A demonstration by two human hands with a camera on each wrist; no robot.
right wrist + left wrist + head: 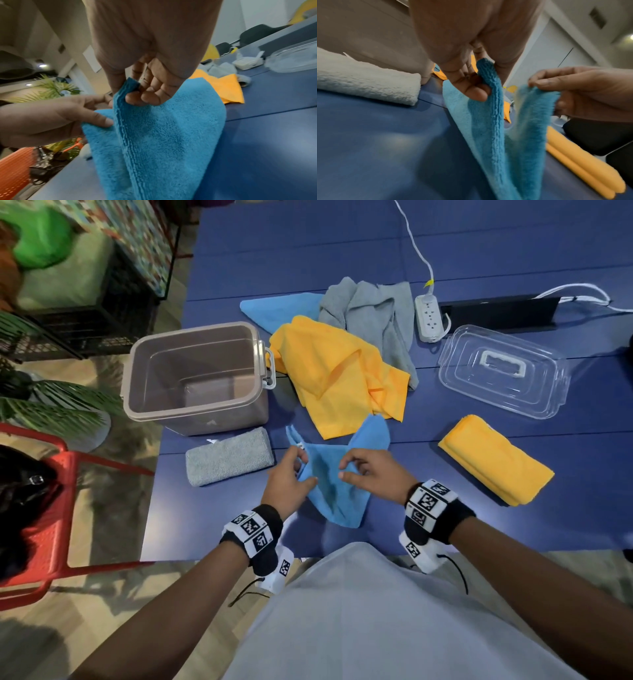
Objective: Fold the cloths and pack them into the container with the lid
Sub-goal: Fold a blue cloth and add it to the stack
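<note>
A blue cloth (334, 474) hangs bunched between both hands just above the blue table's near edge. My left hand (294, 474) pinches its left edge (488, 83) between thumb and fingers. My right hand (356, 470) pinches the cloth's right edge (126, 88) the same way. An open taupe container (195, 378) stands empty at the left. Its clear lid (503, 371) lies at the right. A folded grey cloth (229, 457) lies in front of the container, and a folded yellow cloth (496, 460) lies to the right. Loose yellow (339, 371), grey (373, 309) and blue (274, 309) cloths are heaped behind.
A white power strip (428, 318) with its cable and a long black object (500, 314) lie at the back of the table (479, 241). A red chair (44, 508), a plant (61, 409) and a black crate (102, 313) stand off the left side.
</note>
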